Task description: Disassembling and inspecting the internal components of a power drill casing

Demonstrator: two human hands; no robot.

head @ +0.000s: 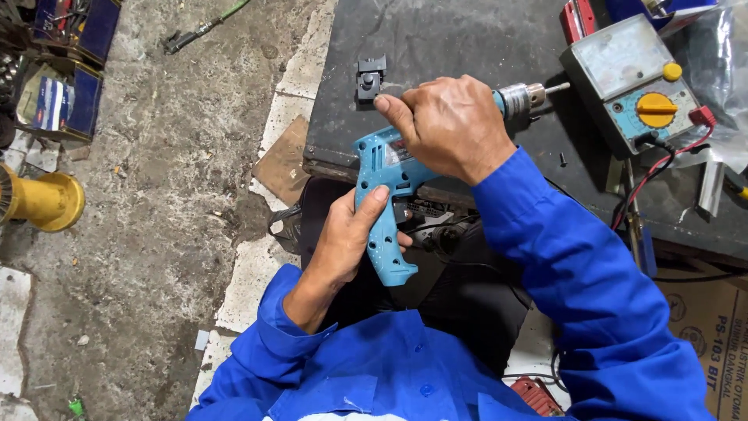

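A light blue electric drill [382,168] with a metal chuck [520,99] and a bit lies across my hands at the near edge of a dark work table [436,47]. My left hand [351,234] wraps around the drill's handle from below, thumb on top. My right hand [448,125] grips over the drill's body, its forefinger stretched toward the rear end. A small black switch part [369,76] rests on the table just beyond that finger. Both arms wear blue sleeves.
A grey analog multimeter [627,82] with a yellow dial and red and black leads sits at the table's right. A small screw [562,158] lies near it. A yellow cylinder [43,201] and boxes [62,101] are on the concrete floor at left. A cardboard box [713,327] stands at lower right.
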